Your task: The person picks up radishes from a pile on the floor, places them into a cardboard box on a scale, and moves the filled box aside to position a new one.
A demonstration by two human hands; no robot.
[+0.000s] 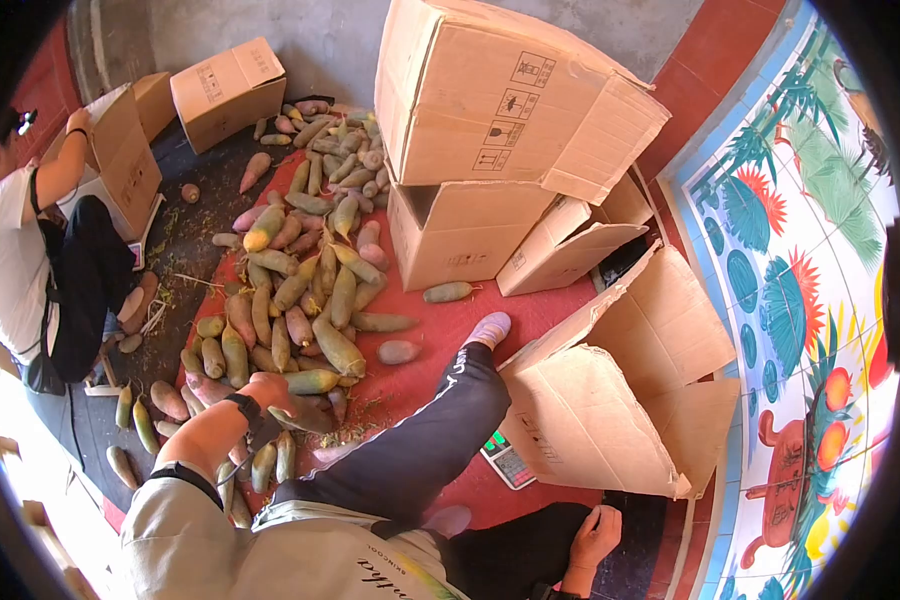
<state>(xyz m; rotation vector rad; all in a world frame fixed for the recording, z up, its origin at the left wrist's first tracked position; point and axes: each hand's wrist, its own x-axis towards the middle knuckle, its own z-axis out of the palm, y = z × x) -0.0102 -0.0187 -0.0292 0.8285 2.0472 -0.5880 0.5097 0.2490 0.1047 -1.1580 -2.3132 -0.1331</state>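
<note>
My left hand (pixel 269 394) is low over the near edge of a large heap of long radishes (pixel 342 295), some green, some pinkish. Its fingers curl at the end of a dark green radish (pixel 308 414), partly hiding it. A paler green radish (pixel 313 382) lies right beside those fingers. My right hand (pixel 595 537) rests at my bent knee, loosely closed, with nothing seen in it. Between my legs and an open cardboard box (pixel 595 415) is a digital scale (pixel 510 462) with a green lit display; the box covers part of it.
More cardboard boxes (pixel 500 100) are stacked behind the red mat (pixel 450 335). At the left, another person (pixel 20 240) sits with an arm over a box (pixel 128 165). A further box (pixel 228 92) stands by the wall. A painted tile wall (pixel 800 300) borders the right side.
</note>
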